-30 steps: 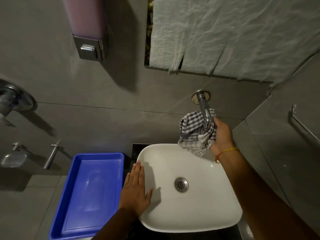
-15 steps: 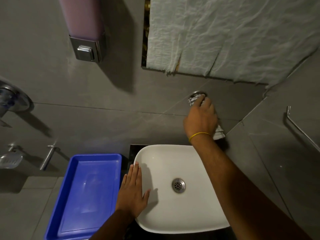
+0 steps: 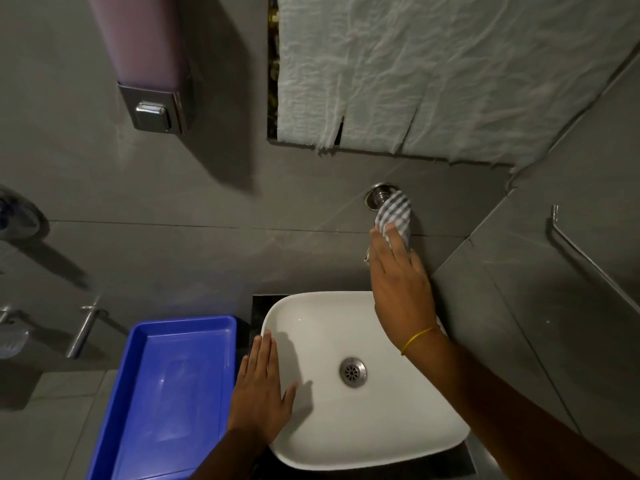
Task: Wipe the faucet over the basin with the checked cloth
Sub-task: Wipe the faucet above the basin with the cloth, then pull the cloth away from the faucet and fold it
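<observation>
The chrome faucet (image 3: 378, 195) sticks out of the grey wall above the white basin (image 3: 398, 434); only its round base shows. The grey-and-white checked cloth (image 3: 395, 214) is wrapped over the spout. My right hand (image 3: 400, 282) presses the cloth onto the spout from above, fingers stretched along it, a yellow band on the wrist. My left hand (image 3: 261, 398) lies flat on the basin's left rim, fingers together, holding nothing. The spout's tip is hidden under my right hand.
A blue plastic tray (image 3: 166, 403) sits left of the basin. A soap dispenser (image 3: 149, 64) hangs on the wall at upper left. A crinkled white sheet (image 3: 450, 71) covers the area above the faucet. A metal rail (image 3: 588, 258) runs along the right wall.
My right hand slid from the spout's end up to the wall base with the cloth, then came partway back down the spout. My left hand stayed on the rim.
</observation>
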